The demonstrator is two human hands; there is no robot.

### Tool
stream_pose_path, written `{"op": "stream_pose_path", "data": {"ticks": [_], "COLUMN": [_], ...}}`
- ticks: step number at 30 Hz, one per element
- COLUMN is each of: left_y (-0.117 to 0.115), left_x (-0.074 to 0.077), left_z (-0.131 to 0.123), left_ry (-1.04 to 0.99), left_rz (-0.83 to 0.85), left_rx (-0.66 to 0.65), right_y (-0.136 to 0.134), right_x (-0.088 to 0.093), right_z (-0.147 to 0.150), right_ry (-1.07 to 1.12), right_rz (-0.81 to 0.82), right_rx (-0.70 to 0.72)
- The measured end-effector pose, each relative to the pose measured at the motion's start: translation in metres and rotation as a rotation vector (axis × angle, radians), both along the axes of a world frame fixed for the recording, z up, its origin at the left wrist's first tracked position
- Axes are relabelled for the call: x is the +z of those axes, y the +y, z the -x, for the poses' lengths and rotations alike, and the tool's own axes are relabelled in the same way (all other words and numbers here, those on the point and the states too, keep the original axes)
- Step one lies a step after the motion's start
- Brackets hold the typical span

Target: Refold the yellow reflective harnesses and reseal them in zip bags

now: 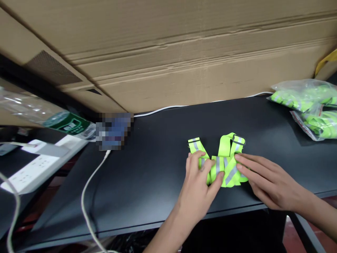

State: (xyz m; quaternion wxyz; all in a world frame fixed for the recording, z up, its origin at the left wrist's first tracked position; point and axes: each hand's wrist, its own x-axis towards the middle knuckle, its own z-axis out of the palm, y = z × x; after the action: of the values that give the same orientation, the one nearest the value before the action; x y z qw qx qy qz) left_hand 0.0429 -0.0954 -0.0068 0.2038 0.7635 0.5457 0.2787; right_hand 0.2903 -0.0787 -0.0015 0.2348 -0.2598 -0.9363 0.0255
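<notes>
A neon yellow-green reflective strap (218,165) with grey stripes lies bunched in folds on the black table, near its front edge. Loops with black buckles stick up at its far side. My left hand (198,179) curls over the strap's left part, thumb and fingers pinching the folded band. At the right end, my right hand (271,182) has its fingertips on the band's edge; the fingers are close together and the thumb is mostly hidden below them.
Clear plastic bags (313,119) with more neon straps lie at the far right. A cardboard wall (195,80) stands behind the table (137,175). On the left are a white power strip (39,165), a plastic bottle (71,123), a blurred-out object (116,131) and a white cable (85,196).
</notes>
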Motion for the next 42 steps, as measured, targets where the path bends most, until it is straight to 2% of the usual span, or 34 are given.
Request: {"op": "stream_pose_path", "data": {"ticks": [3, 6, 9, 15, 18, 21, 24, 28, 31, 36, 40, 42], "left_y": [-0.001, -0.001, -0.001, -0.002, -0.002, -0.001, 0.001, 0.003, 0.003, 0.0, -0.005, -0.007], "left_x": [0.0, -0.002, -0.003, -0.002, -0.002, -0.001, 0.001, 0.004, 0.004, 0.004, 0.003, 0.002], "left_z": [0.0, 0.001, 0.002, 0.003, 0.003, 0.006, 0.012, 0.022, 0.025, 0.022, 0.016, 0.014], "left_ry": [0.009, 0.013, 0.018, 0.032, 0.02, 0.006, 0.008, 0.033, 0.053, 0.006, -0.091, -0.122], "left_rz": [-0.024, -0.044, -0.048, -0.042, -0.032, -0.045, -0.055, -0.022, 0.003, 0.052, 0.12, 0.127], "left_rx": [-0.007, -0.022, -0.042, -0.06, -0.065, -0.086, -0.169, -0.302, -0.35, -0.304, -0.139, -0.084], "right_y": [0.001, 0.003, 0.004, -0.001, 0.0, 0.001, 0.001, 0.001, 0.001, -0.005, -0.013, -0.015], "right_x": [0.002, 0.004, 0.005, -0.002, -0.003, -0.003, -0.003, -0.004, -0.007, -0.013, -0.018, -0.02], "right_z": [0.006, 0.014, 0.022, 0.035, 0.039, 0.041, 0.038, 0.031, 0.028, 0.034, 0.041, 0.043], "right_ry": [-0.087, -0.13, -0.068, 0.089, 0.065, 0.047, -0.023, -0.114, -0.118, -0.072, 0.006, 0.015], "right_rz": [0.035, 0.151, 0.264, 0.305, 0.338, 0.244, 0.192, 0.216, 0.25, 0.227, 0.059, 0.048], "right_rx": [-0.04, -0.066, -0.086, -0.275, -0.239, -0.204, -0.178, -0.087, -0.058, -0.199, -0.375, -0.447]}}
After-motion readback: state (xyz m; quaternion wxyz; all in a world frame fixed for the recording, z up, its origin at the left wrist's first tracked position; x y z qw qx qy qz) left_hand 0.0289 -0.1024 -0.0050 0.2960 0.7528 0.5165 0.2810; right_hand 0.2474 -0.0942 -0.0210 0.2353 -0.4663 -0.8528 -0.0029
